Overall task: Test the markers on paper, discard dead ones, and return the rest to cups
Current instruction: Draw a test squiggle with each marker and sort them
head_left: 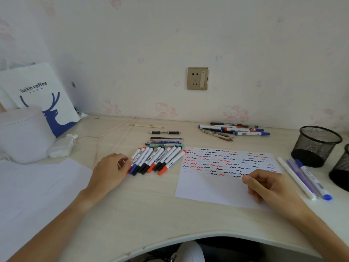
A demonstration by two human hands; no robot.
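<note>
Lying side by side in a tight row [154, 159] left of the paper [217, 188], touching one another: whiteboard markers with white barrels and red, blue or black caps. Long axes running diagonally, near ends toward the left hand [111, 171], far ends toward the wall. Probably handling light, stiff and smooth, rolling easily, so pinching mid-barrel looking safest.

Left fingers resting curled against the outermost marker of the row, touching rather than clearly gripping. Right hand [268, 186] lying on the paper below the squiggles, fingers loosely curled, holding nothing visible.

Three pens [306, 178] lying right of the paper, also diagonal; another pile [234, 129] near the wall. Mesh cups [315, 146] standing upright at far right, apparently empty.
</note>
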